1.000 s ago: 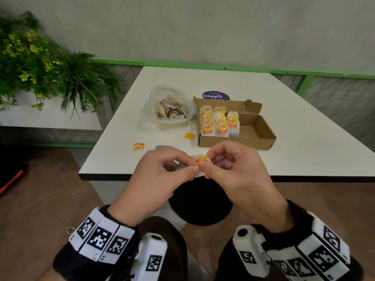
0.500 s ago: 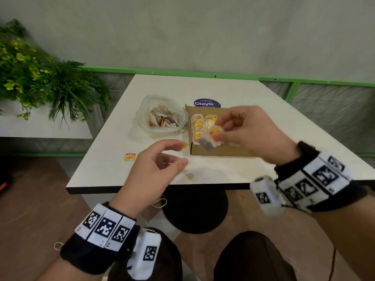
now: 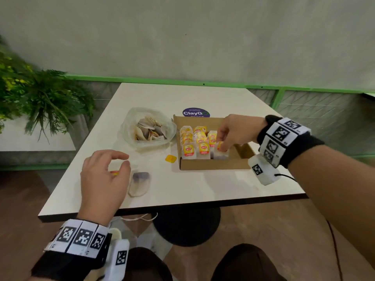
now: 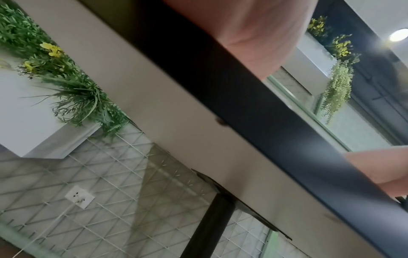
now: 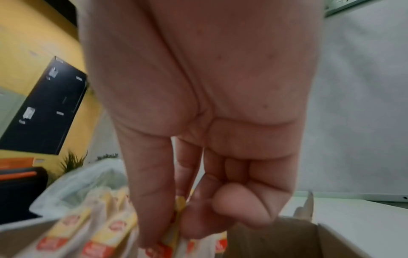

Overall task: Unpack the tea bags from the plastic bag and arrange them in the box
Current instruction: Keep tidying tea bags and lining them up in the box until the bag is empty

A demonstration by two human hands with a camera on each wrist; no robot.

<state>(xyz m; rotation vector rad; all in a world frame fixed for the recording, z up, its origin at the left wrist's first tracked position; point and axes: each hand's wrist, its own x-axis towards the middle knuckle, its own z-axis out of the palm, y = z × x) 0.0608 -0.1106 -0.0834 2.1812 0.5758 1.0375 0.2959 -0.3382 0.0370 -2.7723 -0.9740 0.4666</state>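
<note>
Half a second back our right hand [image 3: 233,132] was carrying a tea bag through the air above the near wall of the box; now it has reached down inside the cardboard box [image 3: 213,164] and is setting that tea bag [image 3: 221,152] at the right end of the front row, thumb and forefinger pinching its yellow tag from above — the right wrist view shows the other fingers curled in behind. Our left hand [image 3: 105,175] has meanwhile dropped to the table [image 3: 203,189] near its front edge, fingers loosely bent and spread over a small yellow-and-red tag [image 3: 114,172]; whether it already touches the tag we cannot tell. Just beside it lies a loose tea bag [image 3: 139,183], flat on the table, not yet in the box. The plastic bag [image 3: 149,126] sits open just left of the box, touching or nearly touching its wall, with a good heap of tea bags left inside. In the box the packed tea bags [image 3: 195,139] stand upright in rows filling the left part, and the right part is bare cardboard. So we judge the step in hand to be seating one bag — the task is perhaps a third along. Next we should let go only once the bag stands against its neighbours, then bring up the loose one under our left hand; another stray tag [image 3: 170,158] lies by the box's front left corner.
</note>
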